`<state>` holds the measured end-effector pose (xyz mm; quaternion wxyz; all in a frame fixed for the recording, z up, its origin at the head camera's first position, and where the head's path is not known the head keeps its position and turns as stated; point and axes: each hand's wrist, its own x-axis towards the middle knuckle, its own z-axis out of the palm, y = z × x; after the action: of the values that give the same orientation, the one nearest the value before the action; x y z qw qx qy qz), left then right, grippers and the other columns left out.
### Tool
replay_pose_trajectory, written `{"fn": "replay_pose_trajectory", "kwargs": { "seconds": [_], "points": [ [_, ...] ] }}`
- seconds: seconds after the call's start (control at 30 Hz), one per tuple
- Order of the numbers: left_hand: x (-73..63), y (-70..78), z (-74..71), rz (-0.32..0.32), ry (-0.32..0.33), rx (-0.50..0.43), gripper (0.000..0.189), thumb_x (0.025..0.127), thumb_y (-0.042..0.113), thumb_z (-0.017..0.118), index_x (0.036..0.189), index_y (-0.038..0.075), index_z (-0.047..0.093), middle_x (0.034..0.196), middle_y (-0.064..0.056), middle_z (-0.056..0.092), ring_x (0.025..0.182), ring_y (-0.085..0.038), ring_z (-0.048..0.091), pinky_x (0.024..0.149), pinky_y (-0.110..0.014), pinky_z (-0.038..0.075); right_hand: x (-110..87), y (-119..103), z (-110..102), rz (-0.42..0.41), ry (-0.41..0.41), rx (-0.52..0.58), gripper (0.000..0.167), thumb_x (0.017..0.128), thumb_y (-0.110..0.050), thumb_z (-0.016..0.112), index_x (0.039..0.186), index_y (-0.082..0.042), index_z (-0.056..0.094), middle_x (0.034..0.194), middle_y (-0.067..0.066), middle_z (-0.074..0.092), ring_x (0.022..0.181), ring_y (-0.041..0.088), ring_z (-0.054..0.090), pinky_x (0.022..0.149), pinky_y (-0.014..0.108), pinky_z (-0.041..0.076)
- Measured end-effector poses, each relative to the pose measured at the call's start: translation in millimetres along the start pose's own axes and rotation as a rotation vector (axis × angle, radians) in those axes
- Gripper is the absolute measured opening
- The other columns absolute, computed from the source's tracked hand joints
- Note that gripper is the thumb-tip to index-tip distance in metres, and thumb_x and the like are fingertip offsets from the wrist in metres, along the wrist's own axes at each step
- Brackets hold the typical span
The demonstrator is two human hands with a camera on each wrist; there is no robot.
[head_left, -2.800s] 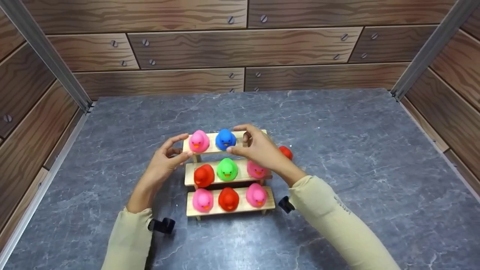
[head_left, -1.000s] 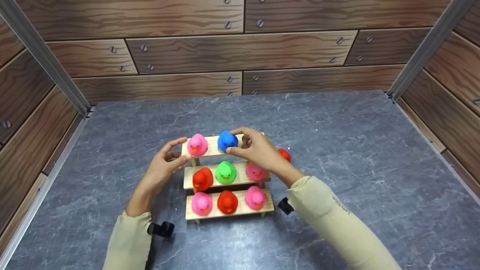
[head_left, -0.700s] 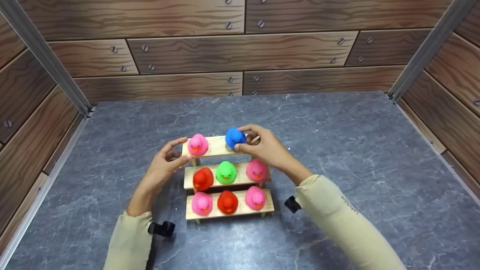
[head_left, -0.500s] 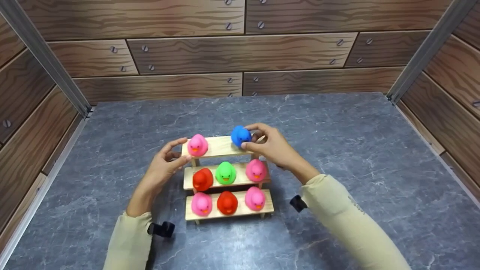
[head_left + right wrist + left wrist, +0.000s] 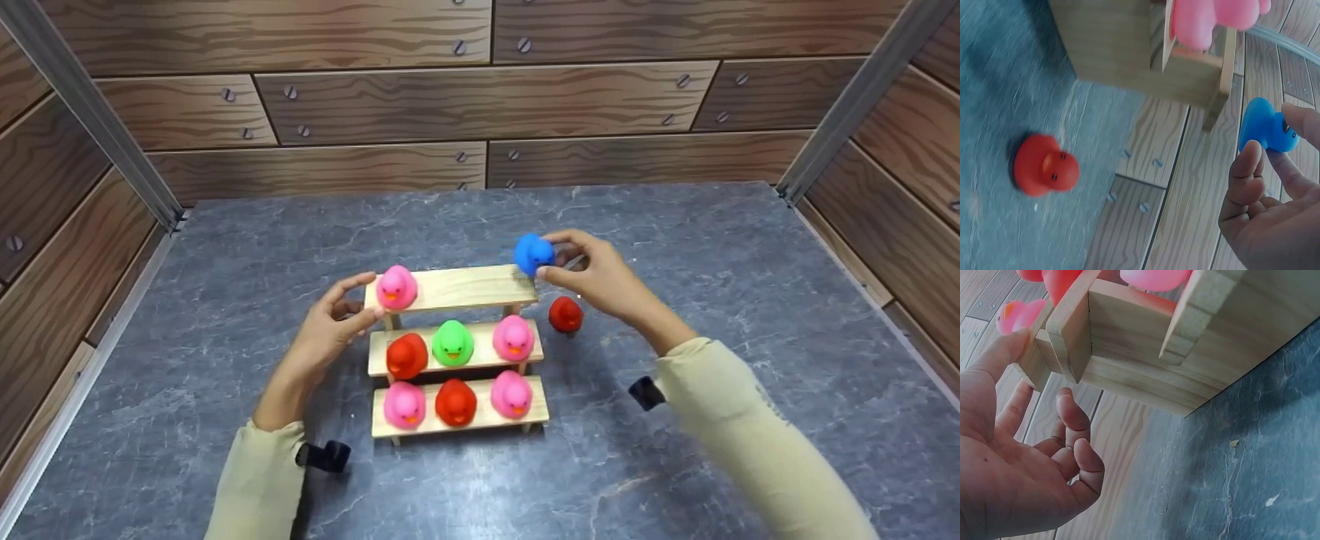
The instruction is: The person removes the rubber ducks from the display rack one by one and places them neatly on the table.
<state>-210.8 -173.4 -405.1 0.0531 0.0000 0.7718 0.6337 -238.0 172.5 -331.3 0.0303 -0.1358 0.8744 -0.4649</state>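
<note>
A blue rubber duck (image 5: 533, 255) is pinched between thumb and fingers of my right hand (image 5: 604, 277), lifted near the right end of the top shelf. The right wrist view shows this duck (image 5: 1266, 125) held apart from the stand's end. My left hand (image 5: 326, 326) steadies the three-step wooden stand (image 5: 472, 288) by the left end of its top shelf. In the left wrist view, thumb and index finger span that shelf's end (image 5: 1033, 368), the other fingers curled below. One pink duck (image 5: 397, 288) sits on the top shelf beside this hand.
On the middle shelf sit red (image 5: 407, 355), green (image 5: 453, 343) and pink (image 5: 514, 338) ducks. The bottom shelf bears a red duck (image 5: 456, 403) between two pink ones. Another red duck (image 5: 565, 315) stands on the grey marbled table (image 5: 712, 300), right of the stand.
My right hand has taken hold of the blue duck and carried it rightward off the middle of the top shelf. The red duck on the table is uncovered again. My left hand stays put.
</note>
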Motion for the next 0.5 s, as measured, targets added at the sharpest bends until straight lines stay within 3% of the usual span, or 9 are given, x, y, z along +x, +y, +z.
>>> {"fn": "replay_pose_trajectory", "kwargs": {
  "seconds": [0.3,0.5],
  "points": [
    [0.0,-0.5,-0.4,-0.005,0.005,0.014,0.055,0.090,0.019,0.069,0.140,0.018,0.048,0.095,-0.007,0.058,0.080,-0.017,0.054,0.065,-0.022,0.042,-4.1,18.7,-21.1,0.035,0.018,-0.045,0.046,0.090,-0.018,0.068,0.130,-0.001,0.055,0.099,0.012,0.061,0.078,0.014,0.053,0.069,0.023,0.045],
    [-0.6,-1.2,-1.2,0.007,0.001,0.027,0.054,0.089,0.020,0.069,0.140,0.019,0.049,0.092,-0.005,0.057,0.076,-0.016,0.053,0.065,-0.023,0.041,-9.0,40.9,-33.6,0.090,0.017,-0.072,0.047,0.091,-0.020,0.066,0.132,-0.001,0.052,0.106,0.017,0.061,0.086,0.019,0.055,0.073,0.027,0.048]
  ]
}}
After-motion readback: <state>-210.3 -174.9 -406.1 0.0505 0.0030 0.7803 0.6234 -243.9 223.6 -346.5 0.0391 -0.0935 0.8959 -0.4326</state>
